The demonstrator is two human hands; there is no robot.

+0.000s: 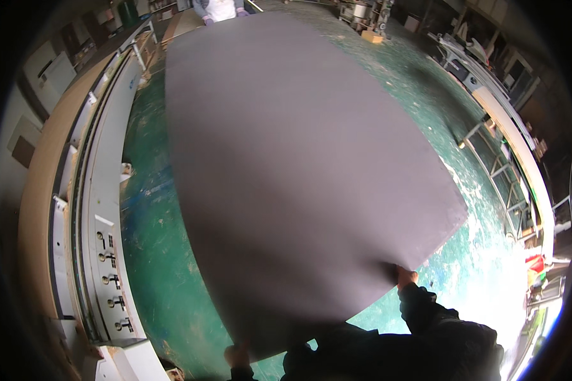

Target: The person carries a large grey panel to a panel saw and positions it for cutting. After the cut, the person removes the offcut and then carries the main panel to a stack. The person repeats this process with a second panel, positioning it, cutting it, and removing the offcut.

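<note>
A large dark grey-brown sheet (311, 152), flat like a board, stretches from my body to the far end of the view. With its thumb side over the near edge, my right hand (407, 277) is closed on the sheet, right of my body. My left hand (238, 354) grips the edge close to the near left corner; its fingers are dark and partly hidden. At the far end stands another person (221, 9), whose gloved hands are by the sheet's far edge.
Along the left runs a long machine bed (102, 190) with several knobs on its side. On the right stands a long table (521, 152) on a metal frame. Green floor (156, 254) shows on both sides of the sheet. A yellow block (372, 37) lies by equipment at the back.
</note>
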